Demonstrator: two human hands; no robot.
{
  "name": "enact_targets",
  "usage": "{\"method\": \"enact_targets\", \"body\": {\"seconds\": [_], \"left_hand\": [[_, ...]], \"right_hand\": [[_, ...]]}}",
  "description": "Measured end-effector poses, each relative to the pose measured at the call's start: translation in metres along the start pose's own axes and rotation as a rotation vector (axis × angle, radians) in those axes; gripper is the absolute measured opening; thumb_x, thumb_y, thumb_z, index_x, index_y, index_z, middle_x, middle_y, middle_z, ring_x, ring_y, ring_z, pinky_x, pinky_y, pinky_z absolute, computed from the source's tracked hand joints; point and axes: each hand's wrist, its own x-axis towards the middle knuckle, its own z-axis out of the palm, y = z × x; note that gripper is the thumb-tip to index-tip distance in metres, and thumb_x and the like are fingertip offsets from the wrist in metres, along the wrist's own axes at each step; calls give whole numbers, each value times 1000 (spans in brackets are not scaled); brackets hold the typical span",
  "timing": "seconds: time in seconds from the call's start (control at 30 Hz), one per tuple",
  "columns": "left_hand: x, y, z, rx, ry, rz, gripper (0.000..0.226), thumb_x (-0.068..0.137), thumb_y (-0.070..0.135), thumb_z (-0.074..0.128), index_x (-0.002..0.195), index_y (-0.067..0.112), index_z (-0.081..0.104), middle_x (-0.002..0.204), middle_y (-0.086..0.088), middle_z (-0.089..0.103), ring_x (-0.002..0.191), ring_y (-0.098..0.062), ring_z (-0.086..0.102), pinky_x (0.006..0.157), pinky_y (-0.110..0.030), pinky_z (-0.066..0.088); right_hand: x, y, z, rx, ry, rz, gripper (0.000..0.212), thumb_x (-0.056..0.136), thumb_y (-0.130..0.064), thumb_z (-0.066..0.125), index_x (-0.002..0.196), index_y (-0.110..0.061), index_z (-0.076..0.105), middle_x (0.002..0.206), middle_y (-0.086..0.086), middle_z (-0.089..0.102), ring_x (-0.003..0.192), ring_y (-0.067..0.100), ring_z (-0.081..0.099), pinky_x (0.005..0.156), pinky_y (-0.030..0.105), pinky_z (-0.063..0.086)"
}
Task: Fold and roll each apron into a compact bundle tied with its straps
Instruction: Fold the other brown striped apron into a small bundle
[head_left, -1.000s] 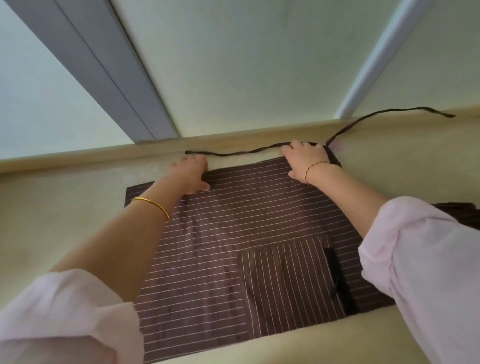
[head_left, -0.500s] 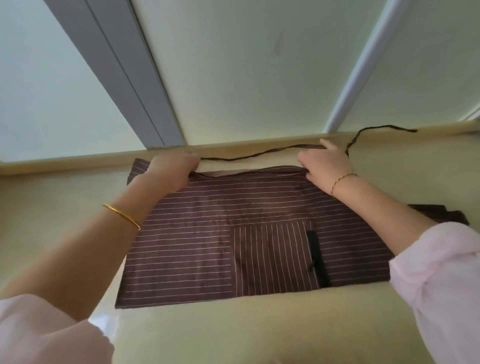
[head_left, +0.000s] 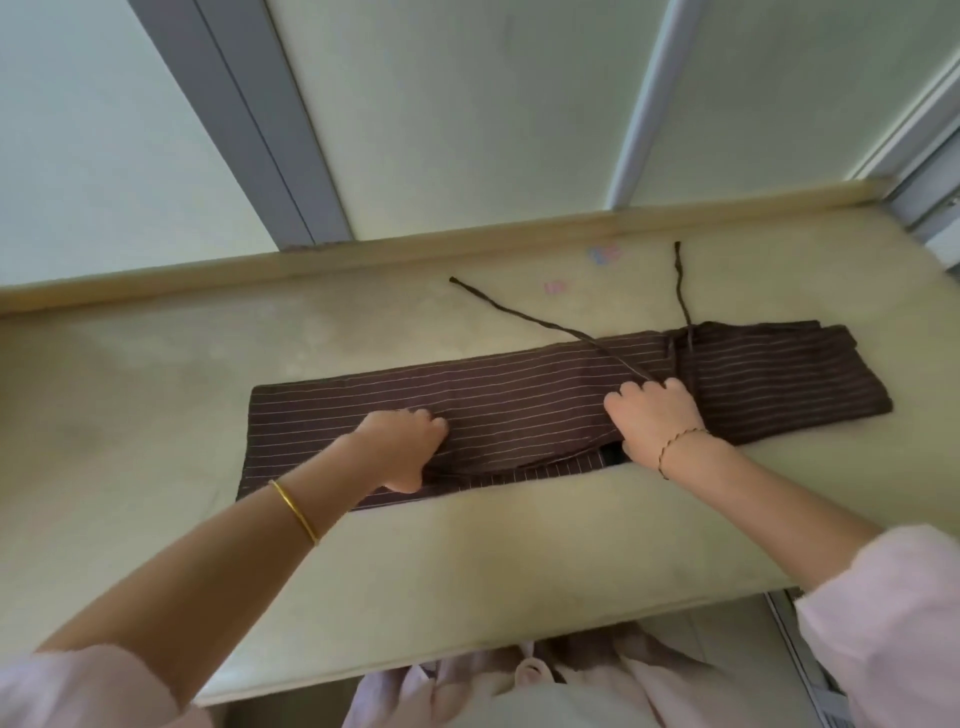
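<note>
Apron: brown, thin pale stripes, folded into a long narrow strip lying flat across the table, nearer the far edge. Left hand on the strip's left half, fingers curled over the top layer, thumb tucked at the near edge, gripping a fold. Right hand further right, fingers curled into the cloth, near edge slightly lifted under it. Long strap runs from the table diagonally across the apron to the right hand's fingertips; can't tell if it's pinched. Second strap lies straight out toward the wall. Gold bangle on left wrist, thin cord bracelet on right
</note>
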Motion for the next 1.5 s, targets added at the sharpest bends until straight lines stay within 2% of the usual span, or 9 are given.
{"method": "enact_targets", "body": {"seconds": [0.2,0.47,0.6,0.73,0.87,1.03,1.17,1.27,1.5], "left_hand": [[21,69,-2,-19,385,169,50,84,7,52,129,17,33,118,-5,43,97,-19,45,64,-27,35],[56,128,-25,-14,510,237,73,84,2,56,144,19,17,131,-11,36,107,-25,45,64,-27,40],[63,149,-30,64,511,255,72,82,0,59,140,16,21,137,-14,30,110,-26,43,62,-27,37],[67,155,-29,53,426,219,75,81,-2,61,141,19,20,142,-16,26,116,-29,42,67,-29,45],[73,159,-35,67,395,232,86,85,1,59,148,30,7,141,-16,27,116,-30,41,69,-29,43],[77,155,-33,32,347,280,84,89,6,51,149,38,1,135,-11,29,108,-25,42,66,-26,41],[67,137,-31,-535,309,290,60,91,12,48,146,28,29,124,-4,40,104,-17,48,82,-28,47],[57,107,-19,-840,474,43,46,93,7,47,138,17,43,127,-6,46,108,-16,51,96,-27,45],[21,15,44,-774,657,-638,42,93,7,44,135,13,44,133,-12,43,120,-28,42,97,-40,43]], "right_hand": [[-14,6,20,102,132,239,54,82,-25,66,127,-18,38,123,6,50,109,26,54,88,38,42],[-41,27,35,203,38,401,40,89,-12,53,126,-12,39,107,3,60,93,20,61,92,37,38],[-58,35,36,83,-186,413,30,88,-13,49,117,-17,52,103,-4,64,102,16,58,96,31,33],[-84,48,27,84,-640,324,9,91,-19,48,96,-19,56,81,-4,56,71,12,54,70,23,44],[-102,54,24,155,-916,260,26,90,-40,52,91,-15,58,83,-2,54,80,19,53,78,27,43],[-94,44,21,237,-476,394,17,93,-33,48,92,-19,57,76,-5,52,66,13,50,65,25,41],[-75,20,1,292,-173,365,20,93,-9,50,111,-13,53,84,2,50,75,20,50,65,29,40],[-57,-14,-10,369,-18,255,30,94,-11,52,123,-10,45,101,8,54,78,23,54,62,32,42],[-15,-89,-22,451,94,56,50,94,-13,49,139,-15,27,127,11,44,82,23,58,58,33,41]]}}
